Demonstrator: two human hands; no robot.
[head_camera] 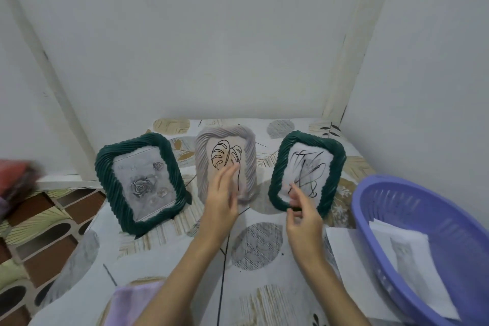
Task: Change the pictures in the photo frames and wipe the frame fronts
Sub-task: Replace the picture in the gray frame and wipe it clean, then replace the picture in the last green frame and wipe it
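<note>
The desk (169, 251), covered in a pale cloth printed with circles and leaves, fills the lower part of the view and meets the white walls at its far edge. A purple plastic basket (412, 209) sits at the right edge, with printed paper sheets (407, 254) inside it and another white sheet (346, 259) lying on the desk just beside it.

Three photo frames stand in a row toward the far edge. The left green frame (105, 167) holds a grey picture of roses. The grey frame (203, 151) in the middle shows a line drawing of a split leaf. The right green frame (333, 167) leans toward the far right corner and carries a black scribble-like drawing. No writing or brand can be read on any of them.

A lilac cloth (129, 302) lies at the near edge.

The left hand (221, 201) is raised in front of the grey frame's lower part, fingers straight and holding nothing. The right hand (304, 219) hovers at the lower left corner of the right green frame, fingers loosely bent; motion blur hides whether they touch the frame.
</note>
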